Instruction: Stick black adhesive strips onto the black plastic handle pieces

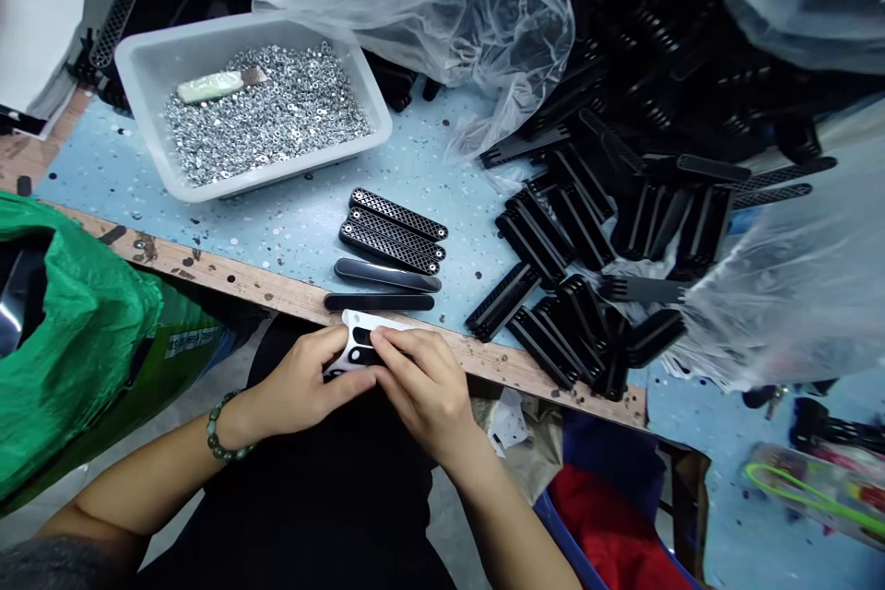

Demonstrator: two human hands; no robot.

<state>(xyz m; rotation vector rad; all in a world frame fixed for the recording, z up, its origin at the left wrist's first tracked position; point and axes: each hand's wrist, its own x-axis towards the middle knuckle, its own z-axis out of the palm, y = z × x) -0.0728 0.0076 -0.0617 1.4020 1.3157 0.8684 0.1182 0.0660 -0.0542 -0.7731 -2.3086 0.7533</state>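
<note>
At the table's front edge, my left hand [304, 384] grips a white sheet [354, 319] bearing black elongated sticker-like pieces [361, 356], its thumb across the lower side. My right hand [430, 387] has its fingertips pinched together on the same sheet, over one of the black pieces; whether a piece is lifted between them is hidden. Just beyond the sheet lie two smooth black bars [387, 275], one behind the other. Behind those rest several black handle-like parts [394, 230] with a diamond-textured face and small metal ends, side by side.
A white plastic tub [277, 171] of small metal nuts, with a wrapped blade-like tool [211, 86] in it, stands back left. Heaped black folded parts [553, 249] cover the right, beside clear plastic bags [470, 0]. A green sack [83, 341] is left of my lap.
</note>
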